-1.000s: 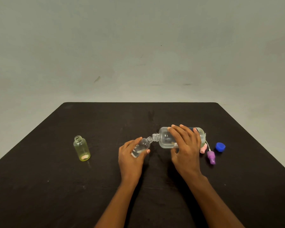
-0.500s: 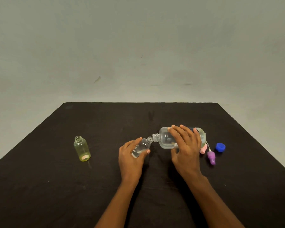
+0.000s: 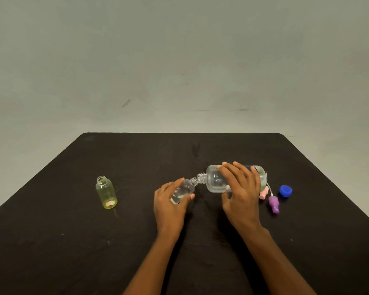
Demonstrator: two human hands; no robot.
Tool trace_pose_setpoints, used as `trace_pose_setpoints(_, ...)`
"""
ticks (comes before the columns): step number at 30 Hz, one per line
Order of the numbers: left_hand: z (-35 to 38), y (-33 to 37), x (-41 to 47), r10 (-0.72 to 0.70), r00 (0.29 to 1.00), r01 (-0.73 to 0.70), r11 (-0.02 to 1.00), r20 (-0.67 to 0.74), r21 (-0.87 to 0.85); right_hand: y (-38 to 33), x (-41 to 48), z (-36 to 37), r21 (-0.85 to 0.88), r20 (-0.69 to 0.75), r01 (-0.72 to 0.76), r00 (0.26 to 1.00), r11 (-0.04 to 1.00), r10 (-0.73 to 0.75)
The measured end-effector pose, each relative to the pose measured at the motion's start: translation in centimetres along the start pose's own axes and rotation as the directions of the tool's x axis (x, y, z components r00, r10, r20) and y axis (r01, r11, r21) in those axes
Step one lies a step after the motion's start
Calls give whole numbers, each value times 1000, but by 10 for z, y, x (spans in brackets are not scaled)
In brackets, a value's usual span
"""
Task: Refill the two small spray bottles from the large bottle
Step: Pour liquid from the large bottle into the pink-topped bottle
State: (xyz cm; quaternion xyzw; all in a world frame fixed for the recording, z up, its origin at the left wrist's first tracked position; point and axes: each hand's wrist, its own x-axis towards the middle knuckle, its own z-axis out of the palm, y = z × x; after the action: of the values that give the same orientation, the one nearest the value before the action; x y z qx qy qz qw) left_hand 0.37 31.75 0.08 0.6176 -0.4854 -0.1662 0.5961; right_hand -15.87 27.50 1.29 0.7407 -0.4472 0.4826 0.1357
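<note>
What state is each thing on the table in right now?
Large bottle: uncapped, tipped sideways, gripped by right hand.
Small clear bottle: uncapped, tilted, held by left hand, partly filled.
Yellow bottle: uncapped, upright, untouched.
Blue cap: off, lying on table.
Purple spray head: off, lying on table.
Pink spray head: off, partly hidden.

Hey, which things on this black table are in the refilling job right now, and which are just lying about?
In the job: large bottle, tipped in the right hand; small clear bottle, in the left hand; yellow-green bottle, open, waiting.
Lying about: purple spray head, pink spray head, blue cap.
</note>
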Motion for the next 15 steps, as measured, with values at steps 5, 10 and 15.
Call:
trace_pose_setpoints(5,0,0,0,-2,1000,2,1000,1,-8,0,0,0,-3,-1,2,1000,1000,-2)
trace_pose_setpoints(10,0,1,0,-9,1000,9,1000,-1,-17,0,0,1,-3,3,1,1000,1000,-1)
trace_pose_setpoints(15,0,0,-1,-11,1000,11,1000,1,-17,1,-1,1,0,2,2,1000,1000,-2)
